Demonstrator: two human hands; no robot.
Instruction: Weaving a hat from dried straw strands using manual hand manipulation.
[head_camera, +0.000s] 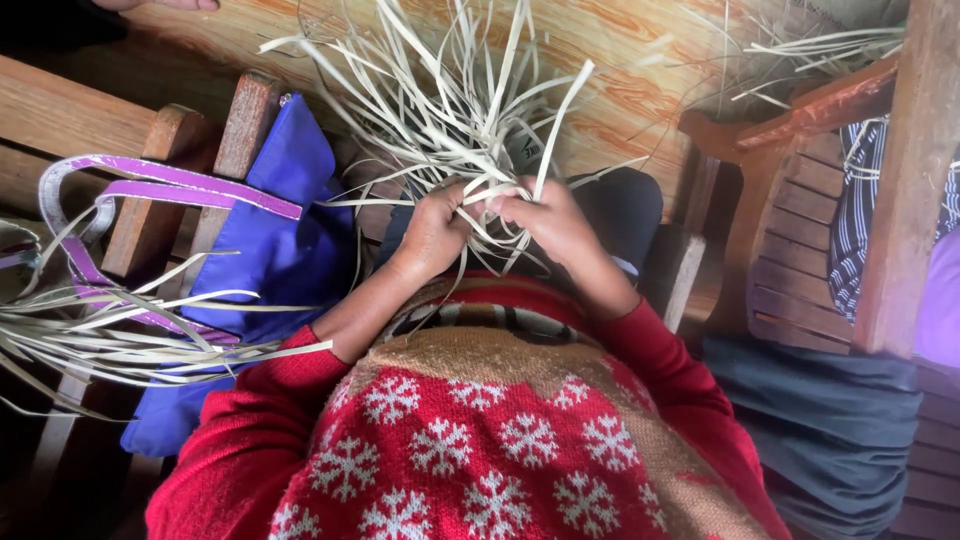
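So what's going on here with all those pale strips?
A person in a red snowflake-patterned sweater sits working a bundle of pale, flat straw-like strips over their lap. The left hand and the right hand meet at the base of the bundle, fingers closed on the strips, whose loose ends fan upward. A blue fabric bag with purple handles lies on the wooden bench to the left, with more loose pale strips spread across it.
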